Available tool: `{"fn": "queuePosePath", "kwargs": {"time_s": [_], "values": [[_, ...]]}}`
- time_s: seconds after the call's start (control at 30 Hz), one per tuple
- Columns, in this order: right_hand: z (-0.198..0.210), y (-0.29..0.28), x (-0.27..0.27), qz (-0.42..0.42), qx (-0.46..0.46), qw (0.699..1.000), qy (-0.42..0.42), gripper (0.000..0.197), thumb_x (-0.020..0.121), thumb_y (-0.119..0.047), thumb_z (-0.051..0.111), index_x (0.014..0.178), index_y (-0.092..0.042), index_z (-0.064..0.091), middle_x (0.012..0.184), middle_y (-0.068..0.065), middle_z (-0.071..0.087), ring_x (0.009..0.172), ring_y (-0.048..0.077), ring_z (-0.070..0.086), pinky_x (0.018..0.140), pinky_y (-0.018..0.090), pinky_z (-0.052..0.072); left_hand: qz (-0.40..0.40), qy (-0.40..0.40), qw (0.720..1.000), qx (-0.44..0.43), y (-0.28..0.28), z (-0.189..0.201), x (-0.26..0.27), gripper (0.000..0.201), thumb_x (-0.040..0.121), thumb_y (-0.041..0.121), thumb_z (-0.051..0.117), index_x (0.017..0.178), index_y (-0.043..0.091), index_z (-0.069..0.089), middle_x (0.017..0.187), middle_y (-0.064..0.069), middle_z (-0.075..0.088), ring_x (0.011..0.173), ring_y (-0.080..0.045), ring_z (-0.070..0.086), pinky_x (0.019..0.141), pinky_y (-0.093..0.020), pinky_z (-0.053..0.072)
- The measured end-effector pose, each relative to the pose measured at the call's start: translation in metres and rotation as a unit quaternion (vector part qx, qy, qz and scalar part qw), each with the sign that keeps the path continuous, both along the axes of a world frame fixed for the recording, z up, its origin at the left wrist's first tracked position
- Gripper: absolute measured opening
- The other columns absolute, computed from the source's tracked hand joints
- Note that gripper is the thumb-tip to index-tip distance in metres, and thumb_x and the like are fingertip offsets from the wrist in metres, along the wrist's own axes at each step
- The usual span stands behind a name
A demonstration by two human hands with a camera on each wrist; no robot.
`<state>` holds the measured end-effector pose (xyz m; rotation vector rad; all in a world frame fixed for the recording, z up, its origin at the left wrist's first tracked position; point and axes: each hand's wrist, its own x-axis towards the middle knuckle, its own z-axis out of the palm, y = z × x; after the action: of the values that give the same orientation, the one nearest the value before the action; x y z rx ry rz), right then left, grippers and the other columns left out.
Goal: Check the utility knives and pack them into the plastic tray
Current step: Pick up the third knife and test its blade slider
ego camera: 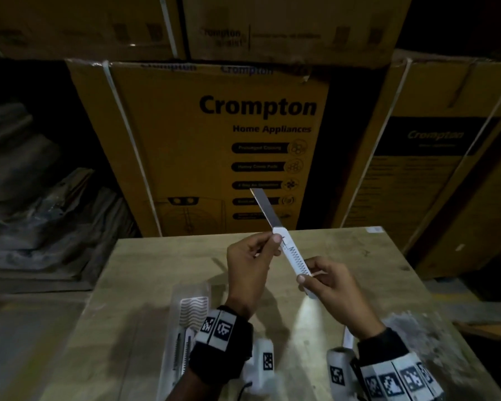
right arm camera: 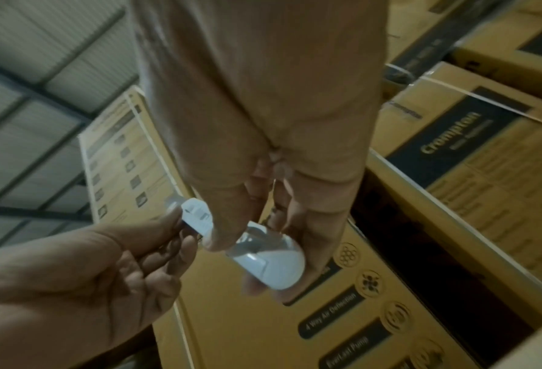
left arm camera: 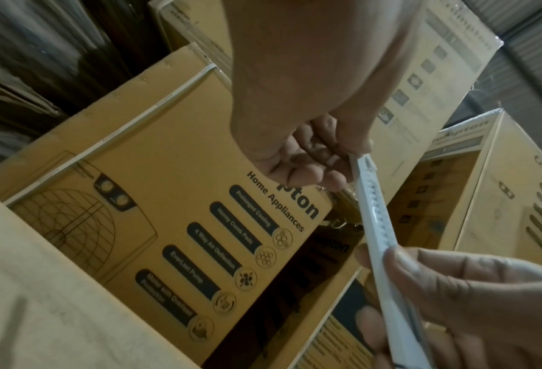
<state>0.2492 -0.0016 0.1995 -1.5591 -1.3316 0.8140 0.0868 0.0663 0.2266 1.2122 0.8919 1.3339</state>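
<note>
Stacked Crompton boxes (ego camera: 214, 146) stand behind the counter (ego camera: 162, 264). On the counter at near left lies a clear tray (ego camera: 191, 311) with white knives in it, partly hidden by the left wrist. Both hands hold one white knife (ego camera: 294, 260) up above the counter, blade (ego camera: 264, 208) slid far out and pointing up and away. Left hand (ego camera: 248, 273): fingers curled, thumb and fingertips pinching the front end of the knife body, just below the blade. Right hand (ego camera: 329, 287): fingers curled round the rear end, thumb on top of the ridged track. Neither hand touches the counter.
</note>
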Motion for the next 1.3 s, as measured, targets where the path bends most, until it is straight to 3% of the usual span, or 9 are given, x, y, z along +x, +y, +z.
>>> {"fn": "queuePosePath", "kwargs": {"time_s": [0.17,0.3,0.47,0.57,0.63,0.77,0.9,1.1,1.3], "values": [[0.018,0.014,-0.017,0.025,0.019,1.0,0.003,0.003,0.095,-0.016,0.069,0.095,-0.018,0.072,0.082,0.008,0.075,0.073,0.019,0.073,0.068,0.042,0.057,0.037,0.001,0.999,0.021,0.005,0.01,-0.015,0.009,0.091,0.01,0.071,0.092,0.015,0.079,0.076,-0.002,0.076,0.062,-0.004,0.064,0.055,-0.014,0.046],[0.025,0.019,-0.031,0.026,0.058,0.998,0.009,0.041,0.105,-0.041,0.048,0.089,-0.01,0.07,0.081,0.019,0.067,0.074,0.034,0.065,0.064,0.044,0.05,0.056,0.012,0.997,0.05,0.007,0.021,-0.022,0.008,0.089,0.009,0.073,0.093,0.008,0.08,0.073,0.005,0.077,0.063,-0.001,0.066,0.056,-0.012,0.046],[0.054,0.022,-0.043,0.068,0.008,0.988,0.139,0.068,0.1,-0.055,0.027,0.092,-0.003,0.07,0.074,0.01,0.071,0.066,0.018,0.066,0.065,0.026,0.053,0.053,0.045,0.992,0.108,0.006,0.04,-0.021,0.008,0.088,0.008,0.075,0.089,0.014,0.081,0.079,0.005,0.079,0.072,-0.005,0.071,0.062,-0.017,0.053],[0.062,0.03,-0.046,0.085,-0.009,0.979,0.187,0.081,0.096,-0.064,0.022,0.094,-0.001,0.071,0.078,0.015,0.071,0.069,0.026,0.067,0.072,0.035,0.056,0.049,0.078,0.984,0.152,0.009,0.048,-0.02,0.013,0.089,0.009,0.074,0.09,0.021,0.08,0.082,0.004,0.079,0.074,-0.011,0.073,0.063,-0.025,0.057],[0.065,0.037,-0.048,0.087,0.003,0.977,0.197,0.08,0.094,-0.069,0.022,0.087,-0.006,0.07,0.073,0.016,0.067,0.067,0.029,0.064,0.069,0.037,0.054,0.047,0.091,0.979,0.177,0.01,0.053,-0.02,0.012,0.089,0.008,0.073,0.091,0.019,0.08,0.082,0.0,0.078,0.07,-0.016,0.072,0.062,-0.028,0.057],[0.064,0.048,-0.055,0.082,0.025,0.973,0.213,0.077,0.09,-0.078,0.03,0.074,-0.013,0.068,0.062,0.015,0.056,0.057,0.026,0.052,0.057,0.033,0.047,0.052,0.096,0.977,0.183,0.016,0.057,-0.021,0.01,0.09,0.009,0.073,0.093,0.016,0.081,0.082,0.001,0.078,0.069,-0.016,0.072,0.056,-0.019,0.053],[0.062,0.055,-0.064,0.042,0.049,0.968,0.243,0.074,0.09,-0.073,0.045,0.062,-0.007,0.062,0.048,0.009,0.044,0.043,0.019,0.039,0.046,0.025,0.032,0.053,0.102,0.976,0.183,0.022,0.058,-0.024,0.011,0.089,0.013,0.075,0.094,0.02,0.081,0.081,0.007,0.079,0.071,-0.016,0.072,0.061,-0.028,0.055],[0.068,0.057,-0.073,0.044,0.054,0.959,0.276,0.063,0.095,-0.058,0.049,0.052,-0.012,0.052,0.046,0.005,0.035,0.039,0.014,0.031,0.044,0.022,0.023,0.061,0.095,0.977,0.183,0.026,0.064,-0.027,0.009,0.09,0.015,0.074,0.093,0.018,0.082,0.08,0.006,0.079,0.073,-0.026,0.073,0.064,-0.046,0.056],[0.073,0.059,-0.076,0.07,0.059,0.957,0.275,0.06,0.097,-0.055,0.047,0.056,-0.012,0.052,0.047,0.004,0.039,0.04,0.015,0.033,0.044,0.022,0.025,0.07,0.096,0.975,0.188,0.028,0.07,-0.032,0.009,0.09,0.016,0.073,0.094,0.015,0.081,0.081,0.007,0.079,0.074,-0.017,0.074,0.067,-0.042,0.059]]}}
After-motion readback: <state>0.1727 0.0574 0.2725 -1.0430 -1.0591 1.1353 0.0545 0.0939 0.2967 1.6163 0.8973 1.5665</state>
